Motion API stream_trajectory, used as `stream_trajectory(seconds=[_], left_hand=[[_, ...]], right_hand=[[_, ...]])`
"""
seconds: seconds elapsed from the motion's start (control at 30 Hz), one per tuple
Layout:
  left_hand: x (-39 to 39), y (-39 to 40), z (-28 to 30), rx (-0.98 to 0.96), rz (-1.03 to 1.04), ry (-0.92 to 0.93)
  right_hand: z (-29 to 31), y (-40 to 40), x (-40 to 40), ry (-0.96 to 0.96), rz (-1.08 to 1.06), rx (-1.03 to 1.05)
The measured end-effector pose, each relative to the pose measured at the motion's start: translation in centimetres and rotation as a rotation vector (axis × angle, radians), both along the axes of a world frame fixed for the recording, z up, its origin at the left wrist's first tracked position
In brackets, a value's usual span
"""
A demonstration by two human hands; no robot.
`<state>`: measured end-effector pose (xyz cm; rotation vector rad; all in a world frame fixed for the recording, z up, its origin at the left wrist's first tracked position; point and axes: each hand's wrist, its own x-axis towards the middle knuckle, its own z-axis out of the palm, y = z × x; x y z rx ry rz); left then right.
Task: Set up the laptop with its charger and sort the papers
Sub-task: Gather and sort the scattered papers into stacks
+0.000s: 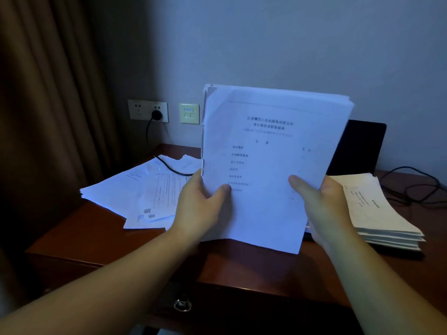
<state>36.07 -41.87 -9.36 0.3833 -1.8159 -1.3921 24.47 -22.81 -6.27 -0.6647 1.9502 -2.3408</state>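
The person is holding a sheaf of papers [266, 165] upright above the desk's [96, 238] front edge, left hand [203, 204] and right hand [321, 204] pinching its lower sides, and, judging by the uneven top, is best tapping it square before stacking it.

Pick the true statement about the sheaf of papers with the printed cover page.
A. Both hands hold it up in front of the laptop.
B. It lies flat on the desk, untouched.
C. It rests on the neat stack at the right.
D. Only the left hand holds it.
A: the left hand and right hand grip the sheaf of papers by its lower part, upright above the desk, hiding most of the laptop.
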Motion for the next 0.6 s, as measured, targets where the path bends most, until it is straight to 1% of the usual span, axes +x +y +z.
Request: stream_trajectory(seconds=[0.1, 0.17, 0.2, 0.27, 0.37, 0.5, 0.6], left_hand=[[-0.8, 0.2, 1.6, 0.033, 0.049, 0.050], [-0.7, 0.4, 1.5, 0.052, 0.070, 0.060], [-0.5, 0.5, 0.8, 0.057, 0.071, 0.039], [0.0, 0.9, -1.4, 0.071, 0.034, -0.042], [0.6, 1.3, -4.2, 0.119, -0.035, -0.140], [0.3, 1.0, -4.4, 0.138, -0.038, -0.203], [0.2, 0.8, -4.3, 0.174, -0.040, -0.221]], right_hand=[[2.2, -0.1, 0.1, 0.068, 0.031, -0.029], [2.3, 0.1, 0.0, 0.060, 0.039, -0.056], [1.6, 0.1, -0.1, 0.026, 0.027, -0.059], [-0.8, 0.2, 0.0, -0.053, 0.017, -0.001], [-3.5, 0.2, 0.6, -0.122, 0.076, 0.100], [-3.4, 0.5, 0.1, -0.118, 0.121, 0.160], [-2.9, 1.1, -0.7, -0.072, 0.146, 0.190]])
